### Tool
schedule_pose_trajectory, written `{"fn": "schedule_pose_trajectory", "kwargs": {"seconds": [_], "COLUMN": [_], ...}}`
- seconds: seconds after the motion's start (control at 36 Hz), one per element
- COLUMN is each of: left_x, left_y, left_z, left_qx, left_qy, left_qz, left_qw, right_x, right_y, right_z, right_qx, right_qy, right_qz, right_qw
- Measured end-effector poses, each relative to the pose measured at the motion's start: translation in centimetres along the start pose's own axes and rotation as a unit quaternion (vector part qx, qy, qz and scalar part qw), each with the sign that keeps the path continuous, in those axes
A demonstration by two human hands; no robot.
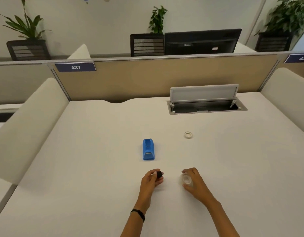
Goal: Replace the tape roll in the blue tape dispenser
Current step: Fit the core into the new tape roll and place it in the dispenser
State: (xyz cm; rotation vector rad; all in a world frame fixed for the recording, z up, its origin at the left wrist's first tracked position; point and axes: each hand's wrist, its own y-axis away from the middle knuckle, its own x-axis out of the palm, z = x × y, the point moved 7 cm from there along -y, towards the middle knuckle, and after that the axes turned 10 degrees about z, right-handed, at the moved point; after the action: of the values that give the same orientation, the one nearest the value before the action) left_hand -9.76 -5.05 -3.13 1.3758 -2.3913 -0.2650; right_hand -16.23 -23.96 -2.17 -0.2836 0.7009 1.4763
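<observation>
Wide cream-white laminate desk [100, 168]: lying across the whole lower view, bearing every item listed below.

Beige fabric partition panel [156, 77]: standing along the desk's far edge, carrying a dark blue number plate reading 437 [75, 67] at its upper left.

Grey metal cable hatch with raised lid [206, 101]: sitting open, recessed in the desk top, beyond and to the right of the dispenser.

Blue plastic tape dispenser [148, 151]: standing upright on the desk near the centre, its roll bay showing no roll, cutter end pointing toward the person.

Left hand [150, 183]: hovering just nearer than the dispenser, fingers pinching a small black plastic spindle core [159, 174] between thumb and fingertips.

Right hand [193, 183]: resting nearer than the dispenser and to its right, well apart from the left hand, fingers curling closed around a clear tape roll [186, 179].

Black wristband [138, 214]: sitting on the left wrist, nearer than the dispenser.

Thin white empty tape ring [188, 134]: lying flat on the desk, beyond and right of the dispenser, apart from it.
</observation>
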Motion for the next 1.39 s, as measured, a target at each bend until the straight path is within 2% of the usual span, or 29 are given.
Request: {"fn": "schedule_pose_trajectory", "kwargs": {"seconds": [0.22, 0.61, 0.75, 1.03, 1.39], "left_x": [0.8, 0.8, 0.1, 0.1, 0.5], "left_y": [0.0, -0.7, -1.4, -2.1, -1.8], "left_z": [-1.8, -4.8, -5.0, -5.3, -5.4], "left_qx": [0.043, 0.087, 0.087, 0.084, 0.074], "left_qy": [-0.033, -0.060, -0.060, -0.078, -0.039], "left_qz": [-0.016, -0.042, -0.053, -0.062, -0.064], "left_qw": [0.998, 0.994, 0.993, 0.991, 0.994], "right_x": [0.8, 0.0, 0.3, 0.0, 0.1], "right_y": [-0.2, -1.6, -2.5, -3.1, -3.3], "right_z": [2.6, 7.3, 8.0, 9.5, 9.8], "right_qx": [-0.069, -0.168, -0.169, -0.209, -0.201], "right_qy": [0.030, 0.061, 0.057, 0.045, 0.007], "right_qz": [0.019, -0.017, -0.015, -0.059, -0.029], "right_qw": [0.997, 0.984, 0.984, 0.975, 0.979]}}
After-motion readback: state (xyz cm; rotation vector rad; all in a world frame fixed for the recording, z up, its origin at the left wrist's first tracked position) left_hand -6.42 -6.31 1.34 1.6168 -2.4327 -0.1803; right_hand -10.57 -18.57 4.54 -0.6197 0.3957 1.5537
